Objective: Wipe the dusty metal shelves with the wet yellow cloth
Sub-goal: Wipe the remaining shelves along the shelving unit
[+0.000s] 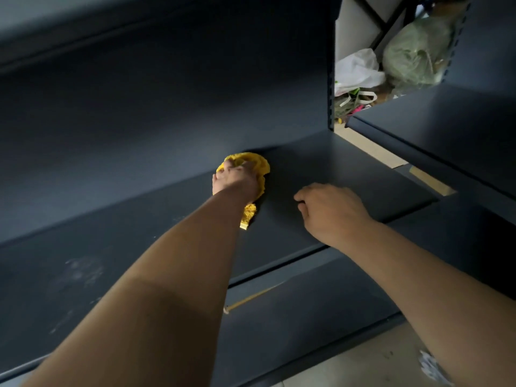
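Observation:
My left hand (234, 178) reaches deep over the dark blue metal shelf (349, 177) and grips the bunched yellow cloth (258, 163), pressing it onto the shelf near the back panel. A tail of the cloth trails back under my wrist. My right hand (329, 210) rests on the same shelf to the right of the cloth, fingers loosely curled, holding nothing. Pale dust smudges (83, 270) show on the shelf at the left.
A lower shelf (307, 308) juts out below the front edge. Another dark shelf unit (446, 129) stands to the right. Behind the upright post (331, 79) lie plastic bags (360, 68) and clutter. Pale floor (368, 364) shows at bottom right.

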